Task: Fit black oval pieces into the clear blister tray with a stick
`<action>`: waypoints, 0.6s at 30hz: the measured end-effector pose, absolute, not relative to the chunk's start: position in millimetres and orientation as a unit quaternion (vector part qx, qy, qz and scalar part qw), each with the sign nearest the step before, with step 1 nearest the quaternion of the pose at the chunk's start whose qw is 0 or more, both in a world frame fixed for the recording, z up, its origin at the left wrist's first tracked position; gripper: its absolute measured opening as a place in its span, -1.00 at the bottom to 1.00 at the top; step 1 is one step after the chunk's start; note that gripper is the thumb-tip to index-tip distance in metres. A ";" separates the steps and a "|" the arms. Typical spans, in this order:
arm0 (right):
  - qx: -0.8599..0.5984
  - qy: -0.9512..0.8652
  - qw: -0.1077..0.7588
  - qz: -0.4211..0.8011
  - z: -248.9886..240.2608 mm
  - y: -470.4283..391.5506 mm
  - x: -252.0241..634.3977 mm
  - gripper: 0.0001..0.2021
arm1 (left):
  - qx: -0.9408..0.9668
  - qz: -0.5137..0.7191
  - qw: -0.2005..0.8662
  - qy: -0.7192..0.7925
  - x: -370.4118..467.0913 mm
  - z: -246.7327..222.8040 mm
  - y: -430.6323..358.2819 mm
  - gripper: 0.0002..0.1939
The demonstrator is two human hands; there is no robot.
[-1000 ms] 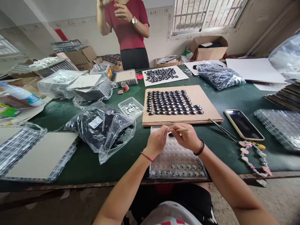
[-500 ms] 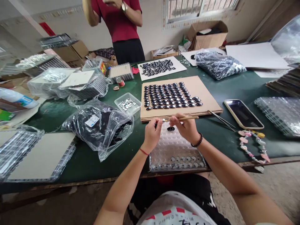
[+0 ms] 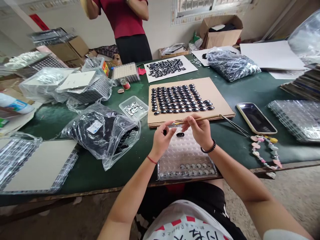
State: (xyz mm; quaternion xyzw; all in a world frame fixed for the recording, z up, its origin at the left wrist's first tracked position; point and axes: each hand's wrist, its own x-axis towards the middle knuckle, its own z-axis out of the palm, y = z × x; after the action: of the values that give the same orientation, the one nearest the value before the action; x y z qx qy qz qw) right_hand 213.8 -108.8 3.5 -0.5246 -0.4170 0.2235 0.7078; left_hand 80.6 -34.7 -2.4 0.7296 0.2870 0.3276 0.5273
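My left hand (image 3: 162, 138) is closed in a pinch on a small shiny silvery piece (image 3: 174, 124), held over the far edge of a clear dimpled plastic tray (image 3: 172, 155). My right hand (image 3: 200, 131) grips a thin wooden-handled tool (image 3: 207, 118); its working end points at the piece in my left fingers. The tool's tip is too small to make out. A dark oval piece (image 3: 180, 134) lies on the tray between my hands. Along the tray's near edge sit rows of round clear-and-silver pieces (image 3: 192, 173).
Beyond my hands, a cardboard sheet (image 3: 220, 100) bears rows of glossy black ovals. Left of it are a small box of silvery bits (image 3: 145, 115) and a plastic bag of black pieces (image 3: 100, 130). Tweezers (image 3: 233, 125), a phone (image 3: 256, 116) and a beaded strand (image 3: 256, 145) lie right. A person (image 3: 130, 20) stands opposite.
The view has shifted slightly. My right hand has drawn a little to the right with the tool, and my left index finger is straighter. Both hands keep their hold.
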 end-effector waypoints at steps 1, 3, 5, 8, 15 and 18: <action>-0.522 -0.418 0.706 0.234 3.3 -109.0 212.8 -0.71 | 0.727 0.325 0.532 0.286 80.9 -2.8 -34.9 -0.65; -0.523 -0.415 0.705 0.241 2.9 -109.4 211.1 -0.71 | 0.724 0.326 0.536 0.286 81.1 -3.3 -35.6 -0.67; -0.524 -0.411 0.708 0.233 2.7 -109.9 210.4 -0.71 | 0.725 0.330 0.533 0.286 80.9 -3.1 -36.0 -0.68; -0.516 -0.395 0.730 0.210 3.2 -110.1 211.9 -0.73 | 0.729 0.347 0.509 0.299 78.7 -1.7 -32.0 -0.69; -0.517 -0.370 0.750 0.182 1.6 -107.3 217.6 -0.72 | 0.587 0.513 0.473 0.411 66.0 -2.2 35.3 -0.76; -0.512 -0.377 0.748 0.188 -1.3 -106.0 217.0 -0.73 | 0.431 0.490 0.633 0.417 62.0 -3.7 56.5 -0.85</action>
State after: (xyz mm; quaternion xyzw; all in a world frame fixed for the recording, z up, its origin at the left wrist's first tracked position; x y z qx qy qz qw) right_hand 217.0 -106.0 -1.3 -0.5124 -0.3769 0.1880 0.7484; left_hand 62.0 56.5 -3.7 0.4307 0.4174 0.4897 0.6329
